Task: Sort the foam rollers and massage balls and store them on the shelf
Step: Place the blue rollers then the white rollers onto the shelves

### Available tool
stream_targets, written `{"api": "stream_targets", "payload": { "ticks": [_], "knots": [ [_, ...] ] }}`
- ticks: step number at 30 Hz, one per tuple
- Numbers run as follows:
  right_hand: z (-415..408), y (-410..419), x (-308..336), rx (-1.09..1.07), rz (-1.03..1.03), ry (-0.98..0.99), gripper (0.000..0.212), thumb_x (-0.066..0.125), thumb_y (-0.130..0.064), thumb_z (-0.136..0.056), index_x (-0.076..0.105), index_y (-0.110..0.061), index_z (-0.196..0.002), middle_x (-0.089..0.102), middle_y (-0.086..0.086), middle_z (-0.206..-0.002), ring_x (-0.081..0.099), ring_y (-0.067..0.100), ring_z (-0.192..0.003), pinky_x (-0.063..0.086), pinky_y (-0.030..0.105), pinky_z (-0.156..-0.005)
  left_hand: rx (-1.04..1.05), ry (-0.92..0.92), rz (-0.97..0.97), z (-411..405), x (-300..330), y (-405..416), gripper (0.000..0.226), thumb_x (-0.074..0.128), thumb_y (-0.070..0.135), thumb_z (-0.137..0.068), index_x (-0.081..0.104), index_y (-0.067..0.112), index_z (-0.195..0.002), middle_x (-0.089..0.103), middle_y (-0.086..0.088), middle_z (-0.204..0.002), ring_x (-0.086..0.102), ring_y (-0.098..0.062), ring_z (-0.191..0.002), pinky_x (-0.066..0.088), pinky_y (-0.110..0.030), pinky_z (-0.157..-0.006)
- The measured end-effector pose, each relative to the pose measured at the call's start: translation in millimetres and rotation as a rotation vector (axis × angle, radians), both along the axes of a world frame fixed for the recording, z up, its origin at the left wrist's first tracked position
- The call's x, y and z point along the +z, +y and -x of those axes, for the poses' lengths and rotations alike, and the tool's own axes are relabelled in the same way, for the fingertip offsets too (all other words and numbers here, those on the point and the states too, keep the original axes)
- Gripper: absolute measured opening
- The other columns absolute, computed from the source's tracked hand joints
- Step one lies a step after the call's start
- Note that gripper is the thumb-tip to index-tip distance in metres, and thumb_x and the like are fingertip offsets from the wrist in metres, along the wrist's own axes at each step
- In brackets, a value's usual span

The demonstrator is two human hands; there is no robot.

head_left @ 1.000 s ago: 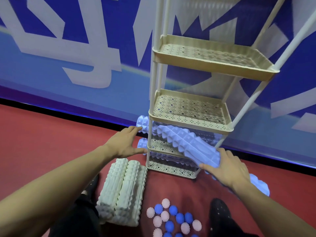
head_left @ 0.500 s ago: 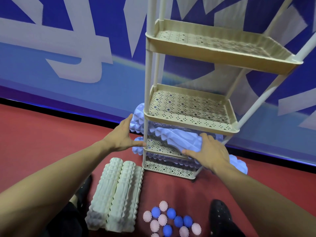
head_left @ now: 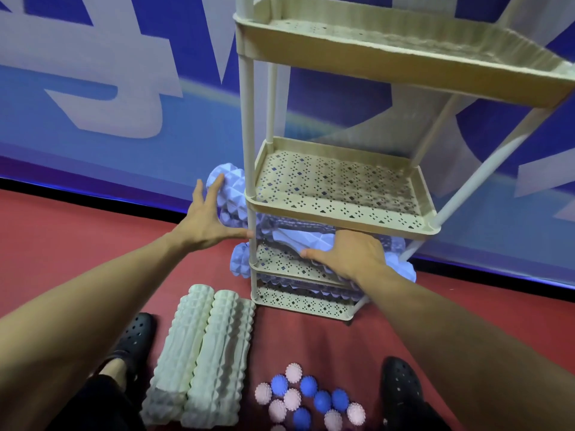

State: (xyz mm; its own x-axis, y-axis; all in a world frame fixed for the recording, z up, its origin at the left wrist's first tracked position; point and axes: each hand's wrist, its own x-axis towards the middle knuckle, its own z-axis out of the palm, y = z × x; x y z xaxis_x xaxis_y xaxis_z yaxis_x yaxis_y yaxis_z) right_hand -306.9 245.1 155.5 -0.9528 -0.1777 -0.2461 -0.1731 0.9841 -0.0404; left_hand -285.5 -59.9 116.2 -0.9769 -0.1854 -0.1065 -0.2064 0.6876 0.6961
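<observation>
Blue roller: a ridged blue foam roller [head_left: 298,236] lies across a low tier of the shelf, centre of the frame, its left end [head_left: 228,197] sticking out past the front post and its right end poking out at the far side.
Right hand: the right hand [head_left: 348,253] lies palm down on the roller's middle, arm reaching in from the lower right, fingers tucked under the tier above so the grip cannot be told; the thumb points left along the foam.
Left hand: the left hand [head_left: 207,217] reaches in from the lower left, fingers spread and straight against the roller's left end, thumb stretched toward the post; it presses and does not clasp.
Shelf: a beige perforated shelf [head_left: 339,213] with white posts, upper tiers bare.
Second blue roller: another blue roller [head_left: 241,264] sits on the tier below.
White rollers: white foam rollers [head_left: 202,362] lie side by side on the red floor, lower centre-left.
Massage balls: blue and pink spiky massage balls [head_left: 308,396] cluster at the bottom centre.
Shoes: black clogs [head_left: 401,390] flank them.
</observation>
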Motion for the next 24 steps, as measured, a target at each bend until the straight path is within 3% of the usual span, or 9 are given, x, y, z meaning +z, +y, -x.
{"api": "stream_targets", "payload": {
  "ticks": [3, 8, 11, 15, 18, 20, 22, 24],
  "knots": [
    [1.9, 3.3, -7.3, -0.008, 0.033, -0.01, 0.091, 0.039, -0.102, -0.059, 0.074, -0.018, -0.063, 0.067, 0.001, -0.052, 0.067, 0.018, -0.055, 0.056, 0.034, -0.073, -0.027, 0.003, 0.024, 0.7, -3.0, 2.1, 0.14, 0.083, 0.079, -0.044, -0.008, 0.06, -0.149, -0.009, -0.005, -0.167, 0.001, -0.028, -0.155, 0.021, -0.055, -0.122],
    [-0.4, 9.3, -17.2, 0.005, 0.085, 0.021, 0.091, 0.039, -0.102, -0.057, 0.071, -0.018, -0.071, 0.067, 0.002, -0.056, 0.066, 0.019, -0.051, 0.058, 0.036, -0.07, -0.023, 0.02, -0.006, 4.7, -1.2, 8.9, 0.139, 0.088, 0.07, -0.047, -0.003, 0.057, -0.151, -0.008, -0.001, -0.165, 0.013, -0.032, -0.154, 0.032, -0.054, -0.117],
    [-5.6, 16.2, -18.8, 0.027, 0.028, 0.105, 0.088, 0.041, -0.1, -0.061, 0.065, -0.02, -0.09, 0.072, -0.002, -0.078, 0.068, 0.02, -0.076, 0.053, 0.039, -0.082, -0.033, 0.013, 0.017, 4.6, 1.1, 7.3, 0.138, 0.089, 0.069, -0.047, -0.001, 0.057, -0.15, -0.006, -0.002, -0.164, 0.016, -0.032, -0.153, 0.034, -0.054, -0.116],
    [-36.4, 40.8, -32.9, -0.076, 0.047, 0.355, 0.101, 0.037, -0.101, -0.063, 0.056, -0.021, -0.121, 0.06, 0.002, -0.112, 0.054, 0.025, -0.115, 0.032, 0.05, -0.11, -0.035, 0.008, 0.027, 1.8, 1.4, 5.6, 0.138, 0.09, 0.069, -0.047, 0.0, 0.054, -0.152, -0.003, -0.002, -0.164, 0.018, -0.031, -0.152, 0.034, -0.051, -0.116],
    [-66.3, 64.5, -52.1, -0.265, 0.25, 0.496, 0.099, 0.055, -0.093, -0.063, 0.05, -0.027, -0.137, 0.047, 0.003, -0.139, 0.038, 0.026, -0.135, 0.022, 0.052, -0.115, -0.033, 0.019, 0.025, 0.0, 2.6, 7.2, 0.137, 0.09, 0.067, -0.049, 0.002, 0.052, -0.153, -0.002, -0.002, -0.163, 0.02, -0.032, -0.151, 0.035, -0.051, -0.115],
    [-83.8, 71.8, -59.2, -0.514, 0.45, 0.483, 0.104, 0.07, -0.084, -0.06, 0.041, -0.027, -0.142, 0.034, 0.002, -0.15, 0.033, 0.03, -0.139, 0.03, 0.052, -0.112, -0.032, 0.02, 0.021, 0.4, 2.7, 8.6, 0.134, 0.089, 0.067, -0.05, 0.003, 0.053, -0.152, -0.001, -0.002, -0.162, 0.021, -0.034, -0.15, 0.037, -0.051, -0.113],
    [-93.8, 72.4, -63.4, -0.71, 0.732, 0.391, 0.108, 0.082, -0.068, -0.063, 0.031, -0.023, -0.147, 0.03, 0.004, -0.151, 0.041, 0.031, -0.133, 0.04, 0.045, -0.102, -0.028, 0.014, 0.018, 0.6, 3.0, 8.2, 0.132, 0.089, 0.067, -0.05, 0.005, 0.053, -0.151, 0.002, -0.004, -0.16, 0.024, -0.035, -0.148, 0.039, -0.051, -0.11],
    [-96.6, 71.2, -66.3, -0.776, 0.951, 0.283, 0.107, 0.088, -0.051, -0.068, 0.026, -0.019, -0.149, 0.038, 0.005, -0.149, 0.051, 0.026, -0.126, 0.042, 0.034, -0.092, -0.028, 0.017, 0.027, -1.3, 2.9, 6.6, 0.132, 0.089, 0.067, -0.05, 0.007, 0.05, -0.152, 0.005, -0.005, -0.158, 0.028, -0.036, -0.146, 0.04, -0.051, -0.109]
  ]
}}
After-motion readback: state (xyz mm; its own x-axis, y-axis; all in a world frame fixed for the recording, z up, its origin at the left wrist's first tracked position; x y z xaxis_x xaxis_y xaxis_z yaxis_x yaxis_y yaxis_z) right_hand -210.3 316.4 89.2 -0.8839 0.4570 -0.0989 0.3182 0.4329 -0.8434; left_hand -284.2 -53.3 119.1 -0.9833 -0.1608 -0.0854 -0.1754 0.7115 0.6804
